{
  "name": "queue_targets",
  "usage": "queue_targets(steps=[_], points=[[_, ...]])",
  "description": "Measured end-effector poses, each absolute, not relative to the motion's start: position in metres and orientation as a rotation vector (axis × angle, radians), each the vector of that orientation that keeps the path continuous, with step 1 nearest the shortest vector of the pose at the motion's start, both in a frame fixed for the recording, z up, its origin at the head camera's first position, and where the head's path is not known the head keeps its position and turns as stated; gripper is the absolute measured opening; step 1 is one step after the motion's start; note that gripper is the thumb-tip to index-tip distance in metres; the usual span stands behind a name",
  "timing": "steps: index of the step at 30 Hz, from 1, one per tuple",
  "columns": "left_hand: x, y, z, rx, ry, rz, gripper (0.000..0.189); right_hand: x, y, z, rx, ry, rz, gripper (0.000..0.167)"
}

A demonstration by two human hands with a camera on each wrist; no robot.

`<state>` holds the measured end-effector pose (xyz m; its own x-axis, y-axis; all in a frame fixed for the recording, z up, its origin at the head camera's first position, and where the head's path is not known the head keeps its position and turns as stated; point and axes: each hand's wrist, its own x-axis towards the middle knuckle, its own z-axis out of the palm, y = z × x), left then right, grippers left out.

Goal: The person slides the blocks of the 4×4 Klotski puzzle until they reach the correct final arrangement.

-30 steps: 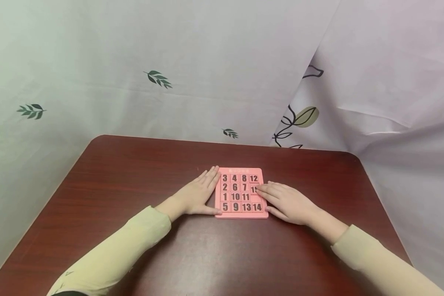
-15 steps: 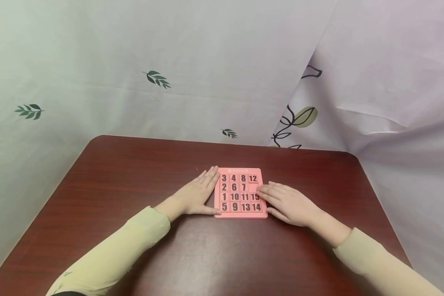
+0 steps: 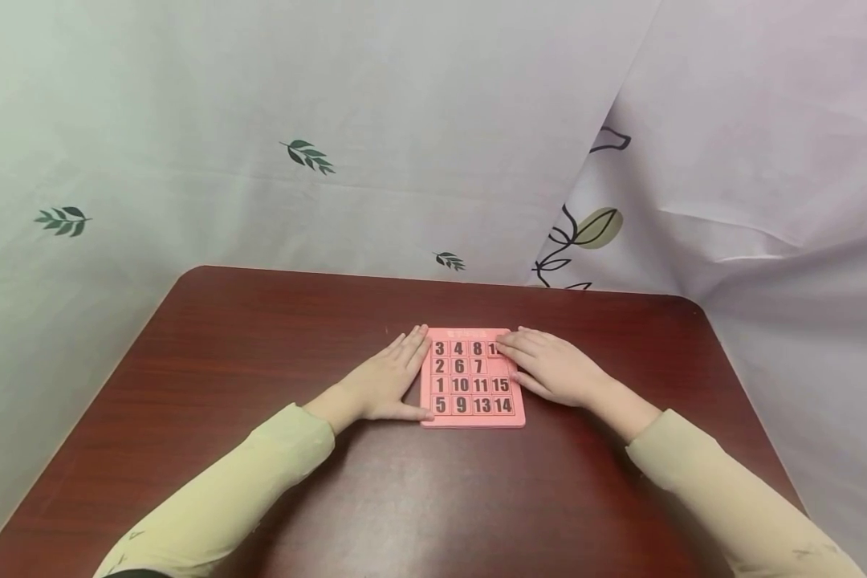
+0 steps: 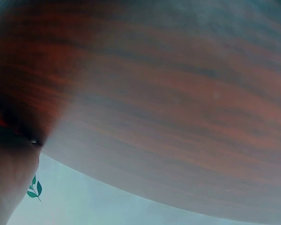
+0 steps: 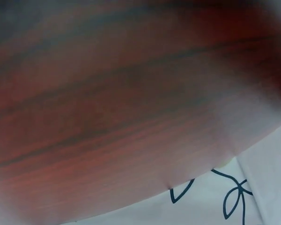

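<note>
A pink sliding number puzzle (image 3: 473, 421) lies flat on the table, its tiles in four rows. My left hand (image 3: 386, 381) rests along its left edge, fingers straight and thumb at the lower left corner. At the upper right, the fingertips of my right hand (image 3: 556, 368) touch the 12 tile (image 3: 493, 349) and partly cover it. Below that tile is a gap in the second row, right of the 7. The 15 tile (image 3: 501, 385) sits in the third row, above the 14. The left wrist view shows only part of the left hand (image 4: 11, 183).
The dark red wooden table (image 3: 433, 490) has rounded far corners. Behind it hangs a pale curtain (image 3: 405, 104) with leaf prints, and another fold of cloth hangs at the right.
The 15 tile has slid down from the second row into the third. My right hand then moved up from it to the 12 tile. The left hand has stayed still.
</note>
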<state>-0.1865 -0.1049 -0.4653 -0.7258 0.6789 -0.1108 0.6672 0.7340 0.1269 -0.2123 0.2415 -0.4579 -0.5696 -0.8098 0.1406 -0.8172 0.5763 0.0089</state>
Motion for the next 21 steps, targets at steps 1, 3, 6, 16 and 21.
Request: queue_targets(steps=[1,3,6,16,21], points=[[-0.186,-0.105,-0.465,1.088,2.786,0.115,0.126,-0.212,0.241,-0.458,1.389,-2.681,0.084,0.057],[-0.186,-0.105,-0.466,1.086,2.789,0.113,0.126,-0.21,0.241,-0.458,1.391,-2.695,0.082,0.057],[-0.187,-0.105,-0.468,1.093,2.794,0.114,0.127,-0.203,0.242,-0.458,1.401,-2.7,0.079,0.058],[-0.189,-0.106,-0.469,1.088,2.792,0.092,0.127,-0.181,0.246,-0.46,1.46,-2.636,0.079,0.06],[-0.188,-0.106,-0.47,1.095,2.784,0.094,0.127,-0.187,0.244,-0.459,1.46,-2.591,0.074,0.059]])
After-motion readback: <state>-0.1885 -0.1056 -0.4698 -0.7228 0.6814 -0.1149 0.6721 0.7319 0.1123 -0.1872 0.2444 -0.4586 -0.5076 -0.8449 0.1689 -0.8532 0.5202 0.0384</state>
